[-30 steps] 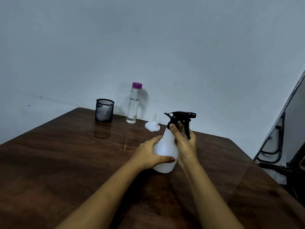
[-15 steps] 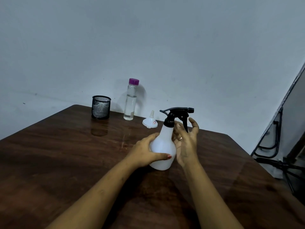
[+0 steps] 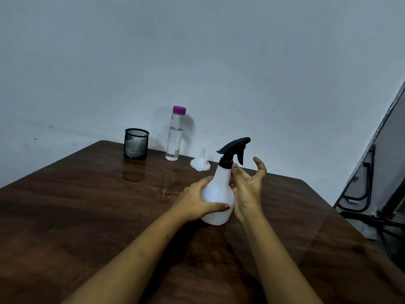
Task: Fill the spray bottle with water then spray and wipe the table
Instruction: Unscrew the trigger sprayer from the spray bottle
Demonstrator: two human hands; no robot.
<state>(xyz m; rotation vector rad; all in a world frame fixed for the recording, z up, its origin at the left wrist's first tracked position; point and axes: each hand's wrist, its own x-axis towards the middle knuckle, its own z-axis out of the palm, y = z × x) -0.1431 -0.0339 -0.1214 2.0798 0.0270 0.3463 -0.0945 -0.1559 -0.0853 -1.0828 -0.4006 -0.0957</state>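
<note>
A grey-white wall [image 3: 219,62] fills the upper half of the view. Below it lies a dark brown wooden counter [image 3: 87,205], glossy, with a wet-looking patch near its far edge.

Two bare forearms reach in from below. The left hand [image 3: 197,200] grasps the round white body of a spray bottle [image 3: 217,191], thumb across its front. The bottle stands upright on the counter, near the middle. Its black trigger head [image 3: 234,148] points right. The right hand [image 3: 247,189] is released, palm facing the bottle, fingers spread. One fingertip is at the black collar; contact is unclear.

At the far edge stand a clear water bottle [image 3: 174,139] with a purple cap, partly full, and a black mesh cup [image 3: 136,143] to its left. A small white funnel [image 3: 200,164] sits mouth-down between the two bottles. Its tiny red-and-white label is too small to read.
</note>
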